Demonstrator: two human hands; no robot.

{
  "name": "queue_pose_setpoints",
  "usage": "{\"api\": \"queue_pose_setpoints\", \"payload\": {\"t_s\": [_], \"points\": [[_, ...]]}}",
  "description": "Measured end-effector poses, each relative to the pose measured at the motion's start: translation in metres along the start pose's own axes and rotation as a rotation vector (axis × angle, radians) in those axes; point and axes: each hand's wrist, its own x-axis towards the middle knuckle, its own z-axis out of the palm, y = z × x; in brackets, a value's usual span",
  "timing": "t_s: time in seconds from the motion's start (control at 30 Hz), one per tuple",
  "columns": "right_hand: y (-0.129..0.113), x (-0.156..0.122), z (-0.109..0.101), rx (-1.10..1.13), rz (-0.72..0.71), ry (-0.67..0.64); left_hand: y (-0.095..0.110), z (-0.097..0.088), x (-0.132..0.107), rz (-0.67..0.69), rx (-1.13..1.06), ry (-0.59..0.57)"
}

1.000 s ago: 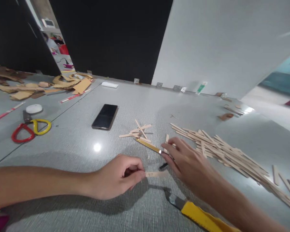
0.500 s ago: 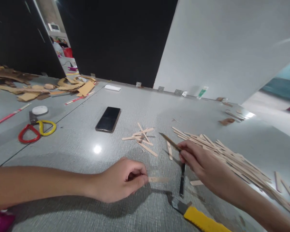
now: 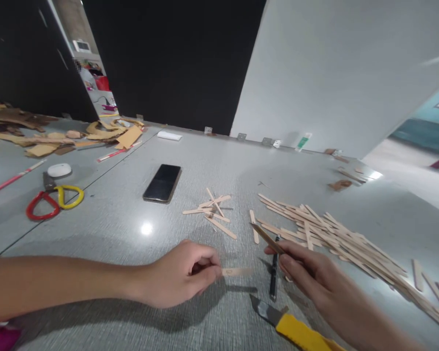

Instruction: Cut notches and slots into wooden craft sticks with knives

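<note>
My left hand (image 3: 183,280) is closed in a pinch on the end of a short wooden stick piece (image 3: 237,271), held flat just above the grey table (image 3: 106,229). My right hand (image 3: 307,278) grips a thin flat ruler-like strip (image 3: 266,238) that points up and to the left, about level with the stick piece and to its right. A black pen (image 3: 274,273) lies on the table under my right fingers. A yellow utility knife (image 3: 296,330) lies near the front edge, blade toward the stick piece.
A big heap of wooden sticks (image 3: 344,239) spreads at the right, and a small pile (image 3: 212,209) lies in the middle. A black phone (image 3: 162,183), red and yellow scissors (image 3: 54,200), a white round object (image 3: 59,170) and cardboard scraps (image 3: 58,134) are at the left.
My right hand picked the thin strip off the table, lifted it, then drew it back toward me. The black pen now lies uncovered. My left hand kept its pinch on the stick piece.
</note>
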Motion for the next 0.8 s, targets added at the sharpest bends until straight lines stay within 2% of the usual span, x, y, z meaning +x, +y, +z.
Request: {"api": "queue_pose_setpoints", "payload": {"t_s": [0.17,0.57,0.63,0.8], "points": [[-0.001,0.001,0.003,0.088,0.006,-0.116,-0.001,-0.001,-0.001,-0.012,0.004,-0.011],[-0.009,-0.002,0.001,0.042,-0.052,-0.094,0.001,-0.004,0.0,-0.023,-0.063,-0.041],[-0.01,-0.004,0.003,0.073,-0.053,-0.075,0.001,-0.004,0.0,-0.016,-0.058,-0.042],[-0.01,-0.004,0.002,0.256,0.038,-0.142,0.0,-0.004,0.0,-0.017,-0.065,-0.046]]}}
